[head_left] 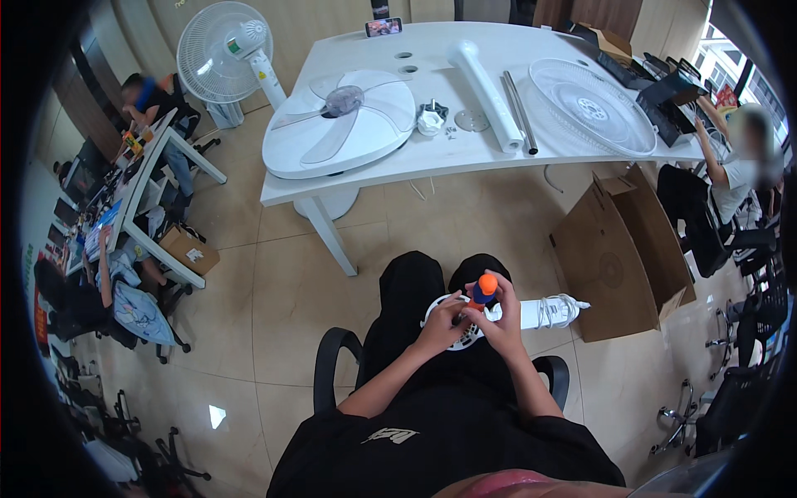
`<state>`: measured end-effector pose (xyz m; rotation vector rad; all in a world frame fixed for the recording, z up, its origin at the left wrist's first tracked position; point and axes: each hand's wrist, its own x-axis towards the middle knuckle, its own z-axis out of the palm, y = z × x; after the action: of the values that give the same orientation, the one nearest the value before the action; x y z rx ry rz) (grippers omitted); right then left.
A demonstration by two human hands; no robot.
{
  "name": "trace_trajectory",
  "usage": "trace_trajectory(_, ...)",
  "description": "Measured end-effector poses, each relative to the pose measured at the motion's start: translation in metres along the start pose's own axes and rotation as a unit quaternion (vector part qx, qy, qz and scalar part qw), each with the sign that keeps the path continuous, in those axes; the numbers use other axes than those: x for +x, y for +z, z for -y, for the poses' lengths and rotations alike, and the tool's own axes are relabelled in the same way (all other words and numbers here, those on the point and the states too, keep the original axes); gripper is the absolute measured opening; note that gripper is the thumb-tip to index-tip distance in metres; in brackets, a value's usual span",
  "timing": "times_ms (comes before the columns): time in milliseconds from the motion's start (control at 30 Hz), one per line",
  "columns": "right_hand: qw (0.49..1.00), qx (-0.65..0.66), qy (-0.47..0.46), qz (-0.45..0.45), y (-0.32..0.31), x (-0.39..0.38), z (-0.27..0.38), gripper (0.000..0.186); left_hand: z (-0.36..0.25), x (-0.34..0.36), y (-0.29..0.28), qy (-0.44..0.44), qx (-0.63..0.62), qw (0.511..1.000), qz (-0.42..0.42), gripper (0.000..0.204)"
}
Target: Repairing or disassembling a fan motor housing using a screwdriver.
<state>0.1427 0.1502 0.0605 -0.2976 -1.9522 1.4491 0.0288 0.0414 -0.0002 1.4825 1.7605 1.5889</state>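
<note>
Across my lap lies a white fan body, with a round slotted housing at its left end and a coiled white cord around its right end. My right hand is closed around a screwdriver with an orange and blue handle, held upright over the housing. Close against it, my left hand rests at the housing with its fingers pinched together near the screwdriver's lower end. What those left fingers grip is hidden. The screwdriver's tip is also covered by my hands.
Ahead, a white table bears transparent fan blades, a white tube, a metal pole and fan grilles. An open cardboard box stands right. A standing fan is far left. People sit at both sides.
</note>
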Motion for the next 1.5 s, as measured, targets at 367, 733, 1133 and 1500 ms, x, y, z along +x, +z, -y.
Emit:
trace_trajectory(367,0.998,-0.041,0.02,-0.049,-0.002,-0.001,0.0,0.052,0.006,-0.004,0.002,-0.008,0.015,1.0,-0.012,0.014)
trace_trajectory(733,0.997,0.06,0.008,-0.048,-0.004,-0.006,-0.012,0.056,0.005,-0.003,0.004,-0.019,0.012,1.0,-0.002,0.02)
trace_trajectory(1133,0.995,-0.077,-0.035,-0.061,-0.005,0.008,0.004,0.054,0.001,-0.001,0.004,0.008,0.026,0.999,-0.039,0.018)
trace_trajectory(1500,0.998,0.047,-0.04,-0.017,-0.007,0.004,-0.001,0.059,0.002,-0.007,0.0,-0.002,0.016,1.0,0.026,0.019)
